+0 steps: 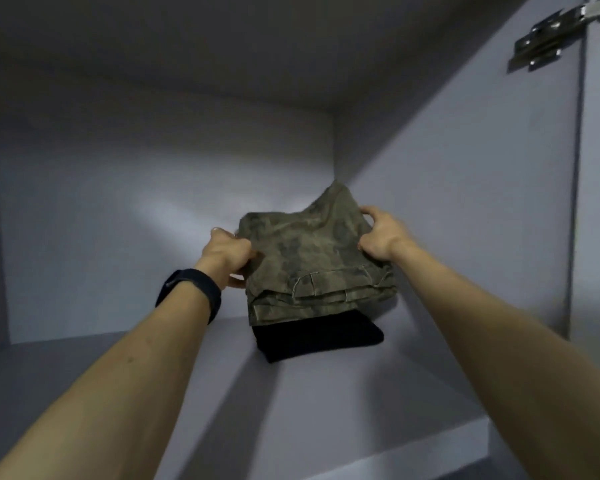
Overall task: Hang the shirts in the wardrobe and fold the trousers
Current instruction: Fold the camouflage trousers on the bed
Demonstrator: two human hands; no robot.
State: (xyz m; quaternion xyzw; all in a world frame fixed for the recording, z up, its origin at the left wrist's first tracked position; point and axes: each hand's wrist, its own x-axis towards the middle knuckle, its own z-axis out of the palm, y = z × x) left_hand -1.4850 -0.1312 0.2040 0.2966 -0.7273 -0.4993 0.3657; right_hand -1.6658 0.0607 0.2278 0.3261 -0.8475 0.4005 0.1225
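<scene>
The person reaches both bare arms into a pale grey wardrobe compartment. Between the hands is a folded pair of olive-and-brown camouflage cotton trousers [312, 258], its waistband and belt loops turned toward the camera. The left hand [227, 252] grips the left edge of the bundle, with the fingers curled round the cloth and clamped on it. The right hand [381, 235] holds the right edge in the same way, its fingers [370, 212] hooked over the top of the fabric and closed on it. The far end of the trousers is lifted and slightly crumpled, close to the back right corner of the compartment.

The near edge of the trousers lies over a folded black fabric garment [316, 337], which sits flat on the smooth grey wardrobe shelf [343, 410], toward its right side. Whether the trousers rest fully on the black garment cannot be told.

A black band [191, 289] circles the left wrist. On the right side panel [447, 202], high up near the front edge, a silver metal door hinge [548, 36] is fixed. The grey back panel [118, 220] is lit in a soft patch behind the left hand.
</scene>
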